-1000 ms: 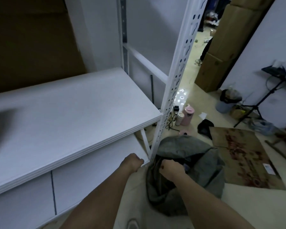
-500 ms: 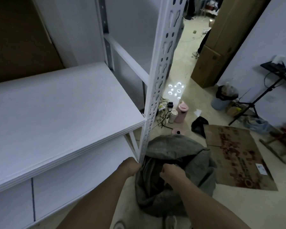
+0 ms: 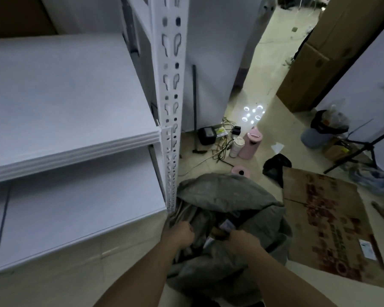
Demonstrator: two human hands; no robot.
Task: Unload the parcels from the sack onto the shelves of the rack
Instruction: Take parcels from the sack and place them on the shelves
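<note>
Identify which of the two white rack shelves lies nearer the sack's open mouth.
The lower shelf: its front corner ends right beside the grey sack on the floor. The upper shelf sits higher up the post.

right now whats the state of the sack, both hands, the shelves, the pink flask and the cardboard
sack: on the floor beside the rack post, mouth open
left hand: curled, gripping the sack's rim
right hand: inside the sack's mouth, fingers hidden
upper shelf: no parcels visible on it
lower shelf: no parcels visible on it
pink flask: upright, lid on
cardboard sheet: lying flat on the floor
</note>
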